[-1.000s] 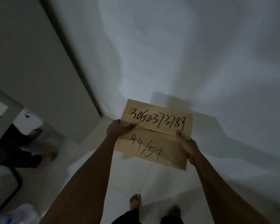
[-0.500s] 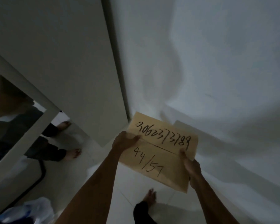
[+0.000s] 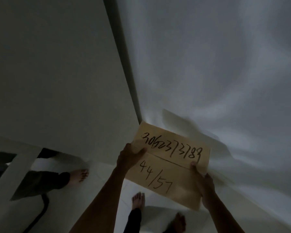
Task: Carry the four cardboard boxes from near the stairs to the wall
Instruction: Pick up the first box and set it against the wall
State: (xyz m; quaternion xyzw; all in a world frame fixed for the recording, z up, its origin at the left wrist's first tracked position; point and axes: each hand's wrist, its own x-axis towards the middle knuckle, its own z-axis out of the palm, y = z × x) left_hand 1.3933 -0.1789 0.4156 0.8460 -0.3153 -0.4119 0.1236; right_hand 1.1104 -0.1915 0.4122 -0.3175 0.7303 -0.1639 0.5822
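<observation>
Left hand (image 3: 130, 156) is clamped on the near-left edge of the cardboard piece (image 3: 170, 167), thumb laid over the top face, while the right hand (image 3: 203, 185) grips the right edge, fingers wrapped round it and thumb on top. The cardboard is up in the air out in front of the person, tilted, above the pale floor (image 3: 97, 185) and right by the corner where the white wall (image 3: 208, 64) meets a flat grey panel (image 3: 57, 73). It's tan, flat, with a crease line running across the middle; black marker above the crease reads 30623273789, and below it 44/57. Bare feet (image 3: 138, 200) show beneath the cardboard, and off to the left another person's bare foot (image 3: 79, 175) and dark trouser leg, everything dim and murky
</observation>
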